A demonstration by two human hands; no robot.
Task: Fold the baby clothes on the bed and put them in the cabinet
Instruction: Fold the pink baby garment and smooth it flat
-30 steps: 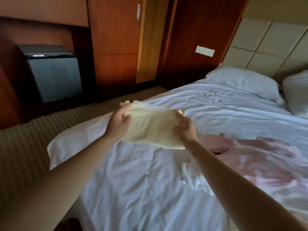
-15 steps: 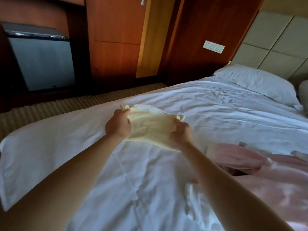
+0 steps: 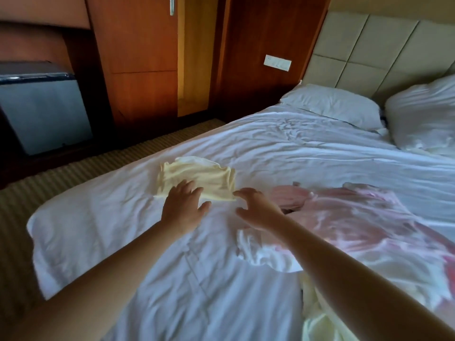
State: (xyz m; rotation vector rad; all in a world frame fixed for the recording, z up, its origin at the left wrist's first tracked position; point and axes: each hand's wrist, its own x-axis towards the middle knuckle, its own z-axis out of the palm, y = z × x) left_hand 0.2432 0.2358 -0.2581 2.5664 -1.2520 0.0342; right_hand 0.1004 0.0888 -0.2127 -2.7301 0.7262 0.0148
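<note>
Folded yellow baby garment lies on the bed, with both hands spread at its near edge.

The white bed (image 3: 283,153) fills the middle and right of the frame, and the wooden cabinet (image 3: 138,57) stands beyond it at upper left. A loose heap of pink clothes (image 3: 364,217) sprawls over the sheet at centre right. The folded yellow garment (image 3: 197,174) lies flat on the sheet just left of centre, apart from the pink heap. The left hand (image 3: 183,209) has its fingers spread, with the fingertips over the garment's near edge; I cannot tell whether they press on it. The right hand (image 3: 257,210) is spread and loosely curved beside the garment's lower right corner, holding nothing.
</note>
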